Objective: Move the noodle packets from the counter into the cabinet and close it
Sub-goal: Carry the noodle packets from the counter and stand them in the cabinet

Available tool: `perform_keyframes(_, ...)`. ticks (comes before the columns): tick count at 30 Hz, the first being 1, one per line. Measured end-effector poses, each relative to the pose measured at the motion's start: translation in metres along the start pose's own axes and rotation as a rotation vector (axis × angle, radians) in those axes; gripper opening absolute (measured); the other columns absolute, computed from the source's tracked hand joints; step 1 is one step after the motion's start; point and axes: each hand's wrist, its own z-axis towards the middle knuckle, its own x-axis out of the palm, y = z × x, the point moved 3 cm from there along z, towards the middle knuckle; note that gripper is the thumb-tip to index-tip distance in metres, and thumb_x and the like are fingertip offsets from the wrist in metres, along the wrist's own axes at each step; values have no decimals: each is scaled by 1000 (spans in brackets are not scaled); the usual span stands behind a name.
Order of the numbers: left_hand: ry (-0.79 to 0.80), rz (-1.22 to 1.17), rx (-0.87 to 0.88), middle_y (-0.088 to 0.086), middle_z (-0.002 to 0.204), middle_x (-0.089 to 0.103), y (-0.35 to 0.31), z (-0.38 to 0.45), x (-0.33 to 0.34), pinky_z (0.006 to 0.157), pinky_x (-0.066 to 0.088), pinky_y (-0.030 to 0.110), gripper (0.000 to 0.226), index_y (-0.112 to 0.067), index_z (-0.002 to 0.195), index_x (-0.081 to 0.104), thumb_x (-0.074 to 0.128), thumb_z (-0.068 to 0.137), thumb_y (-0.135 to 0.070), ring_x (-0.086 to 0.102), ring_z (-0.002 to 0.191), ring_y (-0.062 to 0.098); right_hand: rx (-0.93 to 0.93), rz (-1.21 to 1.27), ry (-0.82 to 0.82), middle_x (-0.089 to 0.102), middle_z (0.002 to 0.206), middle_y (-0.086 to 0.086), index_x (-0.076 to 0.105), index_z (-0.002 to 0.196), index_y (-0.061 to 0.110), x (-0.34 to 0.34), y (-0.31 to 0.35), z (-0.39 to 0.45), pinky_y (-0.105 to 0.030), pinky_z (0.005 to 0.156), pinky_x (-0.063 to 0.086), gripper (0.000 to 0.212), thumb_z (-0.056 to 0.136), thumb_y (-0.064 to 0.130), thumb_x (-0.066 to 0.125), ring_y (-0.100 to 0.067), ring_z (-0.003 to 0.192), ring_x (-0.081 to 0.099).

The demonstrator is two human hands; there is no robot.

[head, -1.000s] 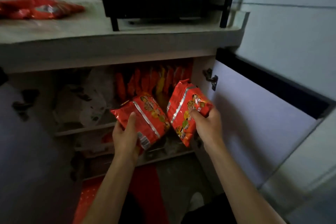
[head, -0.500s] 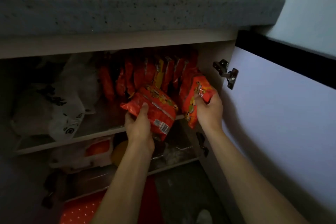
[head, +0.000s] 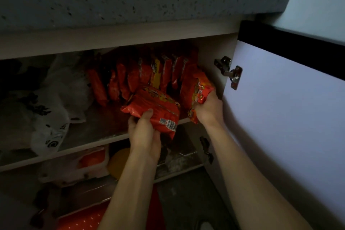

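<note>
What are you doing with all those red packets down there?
A person is putting noodle packets into an open cabinet under the counter. The left hand holds one packet at the front of the upper shelf, and the right hand holds another packet upright by the cabinet's right wall. A row of packets already stands at the back. The door is open.
</note>
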Motion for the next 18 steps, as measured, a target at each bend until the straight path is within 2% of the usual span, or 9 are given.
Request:
perform_keyframes(2, 27, 44, 69, 3, 118, 62, 1, -3, 14, 99, 48, 47, 54, -24, 141, 41, 60, 92, -11, 62, 109, 23, -1, -37, -53, 59, 131, -13, 33, 147, 15, -5, -1, -2, -43, 98, 52, 64, 91, 17, 64, -31, 119, 60)
perform_keyframes(5, 35, 222, 203, -5, 113, 60, 5, -2, 35, 87, 51, 38, 50, -30, 138, 42, 60, 94, -18, 61, 99, 14, -2, -68, -145, 61, 127, -17, 43, 135, 7, -13, -4, -8, -42, 94, 52, 49, 91, 15, 64, -34, 116, 61)
perform_keyframes(7, 43, 362, 280, -5, 116, 59, 14, 5, 48, 82, 52, 35, 51, -33, 138, 41, 62, 93, -24, 61, 98, 13, -28, -33, -150, 62, 126, -16, 47, 133, 7, -14, -10, -10, -42, 97, 52, 43, 93, 15, 62, -32, 116, 61)
perform_keyframes(10, 145, 605, 336, -7, 122, 60, 33, 17, 62, 97, 50, 42, 51, -34, 133, 43, 67, 89, -31, 61, 111, 18, -96, -8, -85, 63, 125, -14, 47, 138, 12, -13, -14, -7, -46, 99, 52, 44, 95, 14, 56, -31, 117, 62)
perform_keyframes(12, 247, 766, 315, -9, 125, 58, 40, 24, 65, 103, 45, 40, 58, -33, 136, 40, 70, 86, -33, 56, 119, 17, -113, -24, -19, 63, 127, -13, 41, 144, 16, -12, -16, -2, -45, 99, 51, 49, 96, 14, 52, -30, 117, 62)
perform_keyframes(15, 436, 976, 314, -9, 132, 52, 33, 28, 71, 100, 46, 32, 73, -31, 147, 30, 71, 86, -30, 51, 122, 12, -125, -55, 67, 62, 126, -10, 32, 149, 26, -16, -17, 3, -45, 100, 51, 55, 98, 15, 49, -27, 116, 62)
perform_keyframes(18, 600, 1210, 341, -11, 134, 49, 22, 29, 78, 103, 38, 26, 75, -29, 150, 25, 69, 89, -22, 44, 124, 5, -116, -116, 55, 66, 119, -9, 41, 142, 27, -20, -15, 3, -45, 96, 53, 47, 97, 17, 50, -28, 110, 65)
